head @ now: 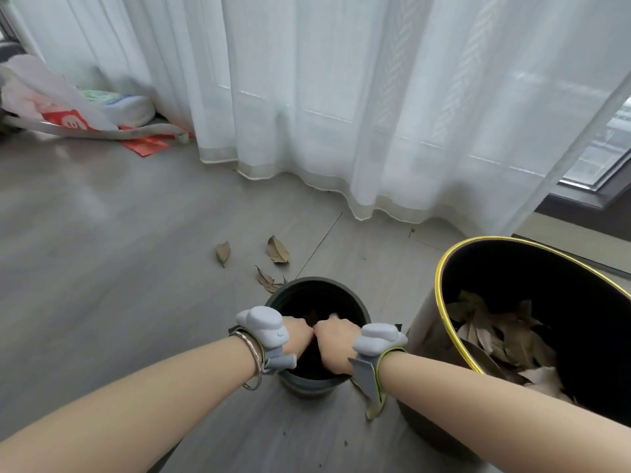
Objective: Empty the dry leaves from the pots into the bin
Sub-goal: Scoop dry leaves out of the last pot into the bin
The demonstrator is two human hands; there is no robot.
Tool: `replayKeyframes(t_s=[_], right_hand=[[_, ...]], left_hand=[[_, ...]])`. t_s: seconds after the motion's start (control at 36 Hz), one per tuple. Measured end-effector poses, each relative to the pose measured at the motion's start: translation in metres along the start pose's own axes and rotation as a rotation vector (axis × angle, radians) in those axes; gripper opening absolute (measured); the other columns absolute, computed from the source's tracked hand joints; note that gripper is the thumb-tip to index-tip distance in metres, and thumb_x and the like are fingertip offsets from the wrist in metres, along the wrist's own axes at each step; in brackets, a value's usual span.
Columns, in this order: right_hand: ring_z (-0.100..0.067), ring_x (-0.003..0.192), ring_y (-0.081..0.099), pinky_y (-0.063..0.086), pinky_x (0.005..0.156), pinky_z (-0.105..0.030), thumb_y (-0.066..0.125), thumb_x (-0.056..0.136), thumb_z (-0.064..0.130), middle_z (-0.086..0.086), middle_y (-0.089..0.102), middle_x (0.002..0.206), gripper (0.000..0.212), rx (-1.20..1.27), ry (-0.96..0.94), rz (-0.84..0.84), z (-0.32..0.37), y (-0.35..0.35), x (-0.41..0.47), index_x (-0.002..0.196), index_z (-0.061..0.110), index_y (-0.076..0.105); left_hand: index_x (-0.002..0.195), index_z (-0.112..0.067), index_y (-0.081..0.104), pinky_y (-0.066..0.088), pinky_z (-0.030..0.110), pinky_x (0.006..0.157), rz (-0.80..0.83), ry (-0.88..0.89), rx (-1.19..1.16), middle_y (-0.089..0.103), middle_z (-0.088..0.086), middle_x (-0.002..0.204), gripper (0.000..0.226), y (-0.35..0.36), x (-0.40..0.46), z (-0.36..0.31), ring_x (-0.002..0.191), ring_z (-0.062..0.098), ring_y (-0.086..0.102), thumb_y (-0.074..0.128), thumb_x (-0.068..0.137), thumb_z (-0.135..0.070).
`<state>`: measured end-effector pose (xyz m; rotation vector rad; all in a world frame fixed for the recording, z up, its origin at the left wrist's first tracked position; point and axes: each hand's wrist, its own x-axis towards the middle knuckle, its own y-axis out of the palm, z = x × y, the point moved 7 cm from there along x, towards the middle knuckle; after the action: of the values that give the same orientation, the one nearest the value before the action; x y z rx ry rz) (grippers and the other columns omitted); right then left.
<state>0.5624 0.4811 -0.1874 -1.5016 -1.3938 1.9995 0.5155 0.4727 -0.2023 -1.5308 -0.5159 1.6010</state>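
Observation:
A dark round pot (355, 303) stands on the grey floor in front of me. Both hands reach down into its mouth: my left hand (297, 333) on the left side, my right hand (336, 343) on the right, fingers sunk into the dark inside and hidden. What they touch or hold cannot be seen. Each wrist carries a grey strapped device. To the right stands a black bin with a yellow rim (447, 322), with dry brown leaves (495, 332) lying inside it.
Loose dry leaves (278, 250) lie on the floor beyond the pot, and one leaf (374, 409) sits between pot and bin. White curtains (341, 97) hang behind. A heap of bags and red paper (78, 114) fills the far left corner.

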Motion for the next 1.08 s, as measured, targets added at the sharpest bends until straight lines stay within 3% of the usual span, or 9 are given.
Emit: replayKeyframes(t_s=[0.17,0.39,0.53,0.61,0.69,0.83,0.92,1.0,1.08], right_hand=[[-0.029,0.1,0.064,0.044,0.069,-0.03,0.047,0.088,-0.005,-0.014,0.065,0.111,0.028,0.153,0.033,-0.127,-0.001,-0.013,-0.003,0.109,0.003,0.064],[-0.029,0.102,0.064,0.049,0.077,-0.031,0.05,0.087,-0.003,-0.014,0.067,0.111,0.03,0.339,0.024,-0.197,-0.009,-0.037,-0.012,0.111,0.005,0.067],[-0.025,0.101,0.063,0.051,0.084,-0.03,0.058,0.085,0.002,-0.011,0.066,0.115,0.033,0.41,0.0,-0.197,-0.017,-0.054,-0.019,0.115,0.012,0.067],[-0.021,0.084,0.058,0.054,0.083,-0.03,0.064,0.082,0.004,-0.01,0.067,0.104,0.034,0.458,-0.027,-0.182,-0.019,-0.065,-0.024,0.114,0.014,0.069],[-0.022,0.068,0.06,0.06,0.073,-0.034,0.069,0.08,0.002,-0.012,0.066,0.099,0.034,0.574,-0.044,-0.156,-0.023,-0.077,-0.029,0.112,0.012,0.07],[-0.004,0.031,0.052,0.058,0.064,-0.026,0.072,0.077,0.001,-0.002,0.062,0.078,0.034,0.699,-0.081,-0.162,-0.032,-0.095,-0.043,0.109,0.011,0.071],[-0.003,0.035,0.054,0.06,0.071,-0.028,0.073,0.075,0.001,0.005,0.059,0.065,0.034,0.729,-0.099,-0.187,-0.038,-0.106,-0.052,0.108,0.011,0.072],[-0.009,0.049,0.058,0.059,0.079,-0.031,0.073,0.075,0.002,0.005,0.06,0.064,0.035,0.756,-0.121,-0.197,-0.045,-0.116,-0.064,0.108,0.012,0.072],[-0.015,0.055,0.06,0.06,0.067,-0.027,0.071,0.076,-0.002,0.002,0.061,0.064,0.032,0.819,-0.129,-0.192,-0.056,-0.129,-0.079,0.106,0.01,0.072]], left_hand=[[0.123,0.001,0.055,0.047,0.034,0.09,-0.013,0.023,-0.148,0.059,0.017,0.125,0.031,-0.002,0.0,0.005,0.114,0.033,0.059,0.04,0.096,-0.004],[0.104,-0.004,0.066,0.05,0.034,0.085,-0.138,0.029,-0.375,0.068,0.014,0.107,0.026,-0.019,-0.006,0.024,0.1,0.029,0.065,0.06,0.088,-0.022],[0.094,-0.01,0.068,0.048,0.033,0.08,-0.242,0.058,-0.469,0.068,0.01,0.094,0.02,-0.039,-0.02,0.04,0.093,0.025,0.064,0.068,0.079,-0.023],[0.098,-0.015,0.067,0.047,0.029,0.08,-0.3,0.061,-0.538,0.067,0.004,0.093,0.021,-0.052,-0.031,0.05,0.088,0.018,0.061,0.07,0.078,-0.023],[0.093,-0.019,0.066,0.043,0.02,0.067,-0.327,0.084,-0.618,0.063,-0.001,0.081,0.016,-0.064,-0.044,0.058,0.075,0.013,0.058,0.071,0.078,-0.022],[0.08,-0.019,0.061,0.052,0.015,0.059,-0.337,0.11,-0.8,0.061,-0.006,0.071,0.013,-0.078,-0.062,0.065,0.059,0.008,0.064,0.073,0.08,-0.021],[0.088,-0.013,0.064,0.056,0.018,0.061,-0.34,0.126,-0.876,0.065,0.0,0.075,0.014,-0.088,-0.07,0.064,0.06,0.01,0.066,0.075,0.079,-0.018],[0.088,-0.013,0.065,0.058,0.027,0.068,-0.378,0.15,-0.901,0.066,0.002,0.075,0.014,-0.103,-0.078,0.06,0.061,0.013,0.067,0.075,0.079,-0.017],[0.085,-0.013,0.064,0.057,0.029,0.069,-0.418,0.176,-0.921,0.064,0.001,0.07,0.011,-0.122,-0.085,0.056,0.056,0.008,0.064,0.074,0.08,-0.016]])
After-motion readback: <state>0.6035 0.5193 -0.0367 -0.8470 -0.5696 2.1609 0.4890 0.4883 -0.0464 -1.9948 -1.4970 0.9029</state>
